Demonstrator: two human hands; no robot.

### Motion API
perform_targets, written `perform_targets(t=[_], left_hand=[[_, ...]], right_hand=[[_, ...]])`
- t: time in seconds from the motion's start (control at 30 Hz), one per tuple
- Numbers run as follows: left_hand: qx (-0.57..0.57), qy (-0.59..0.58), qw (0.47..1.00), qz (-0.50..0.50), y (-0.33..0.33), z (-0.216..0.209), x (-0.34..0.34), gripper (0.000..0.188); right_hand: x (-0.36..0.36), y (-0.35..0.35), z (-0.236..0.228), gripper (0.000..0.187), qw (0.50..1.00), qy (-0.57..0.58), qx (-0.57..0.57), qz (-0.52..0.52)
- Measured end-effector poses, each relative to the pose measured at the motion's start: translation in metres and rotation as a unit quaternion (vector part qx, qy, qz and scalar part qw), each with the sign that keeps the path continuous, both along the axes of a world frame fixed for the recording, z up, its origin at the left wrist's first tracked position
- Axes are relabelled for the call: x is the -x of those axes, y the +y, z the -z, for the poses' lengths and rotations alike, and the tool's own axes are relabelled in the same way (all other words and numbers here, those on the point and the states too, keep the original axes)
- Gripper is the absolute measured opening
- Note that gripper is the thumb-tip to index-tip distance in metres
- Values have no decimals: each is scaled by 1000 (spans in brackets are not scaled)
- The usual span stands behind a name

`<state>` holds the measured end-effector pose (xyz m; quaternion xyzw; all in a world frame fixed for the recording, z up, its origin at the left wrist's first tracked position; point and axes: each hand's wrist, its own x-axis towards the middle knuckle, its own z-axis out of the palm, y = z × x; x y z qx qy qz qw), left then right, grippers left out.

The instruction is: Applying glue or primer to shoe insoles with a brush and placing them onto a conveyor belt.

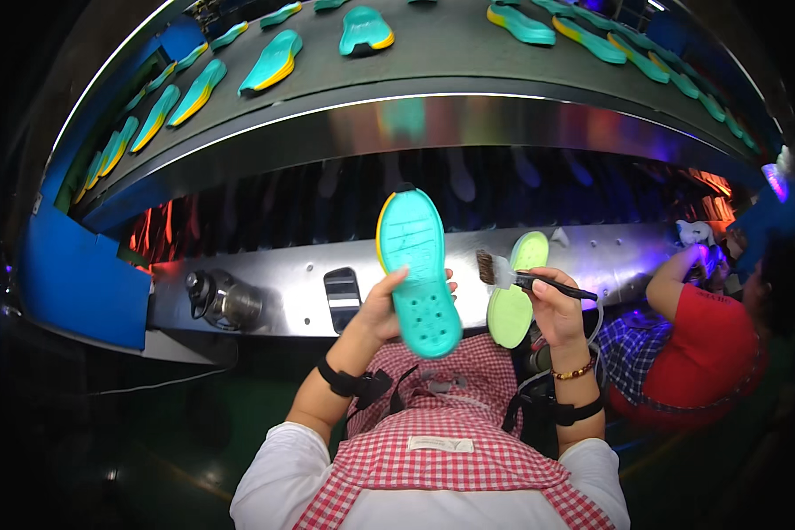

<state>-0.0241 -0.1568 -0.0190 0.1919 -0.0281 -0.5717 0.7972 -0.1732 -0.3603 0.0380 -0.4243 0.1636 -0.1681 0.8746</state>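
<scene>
My left hand (pixel 382 305) grips a teal shoe sole (pixel 422 265) by its sides, thumb across its face. The sole stands nearly upright, with a yellow edge on its left, a black tip at the top and small holes near its lower end. My right hand (pixel 558 309) is closed around the dark handle of a brush (pixel 503 273), brown bristles pointing left. The bristles are apart from the teal sole. Behind the brush, a pale green sole (pixel 510 316) lies at the metal ledge's near edge, partly covered by the brush.
A metal ledge (pixel 283 265) runs across in front of me, bearing a dark rectangular object (pixel 342 298) and a clear jug (pixel 230 302) with a black lid. Beyond it, a dark conveyor belt (pixel 450 62) carries several teal and yellow soles. At right sits a co-worker in red (pixel 707 344).
</scene>
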Motion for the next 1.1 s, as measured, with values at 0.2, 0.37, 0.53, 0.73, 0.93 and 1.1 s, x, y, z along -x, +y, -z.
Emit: perform_targets(t=[0.2, 0.37, 0.53, 0.73, 0.93, 1.1], left_hand=[[75, 43, 995, -49, 1, 6, 28, 84], [73, 95, 990, -74, 4, -6, 39, 84], [-18, 76, 980, -180, -4, -11, 46, 72], [-70, 23, 966, -249, 3, 9, 22, 72], [-17, -4, 987, -163, 18, -13, 15, 82], [77, 46, 992, -90, 6, -32, 31, 79]], right_hand=[[-32, 24, 18, 22, 995, 61, 19, -82], [-62, 38, 10, 18, 977, 80, 164, -108], [-87, 57, -5, 14, 942, 33, 316, -109], [-66, 72, -27, 17, 805, -34, 561, -188], [-40, 49, -45, 16, 819, 6, 468, -333], [-68, 54, -51, 18, 920, 16, 342, -188]])
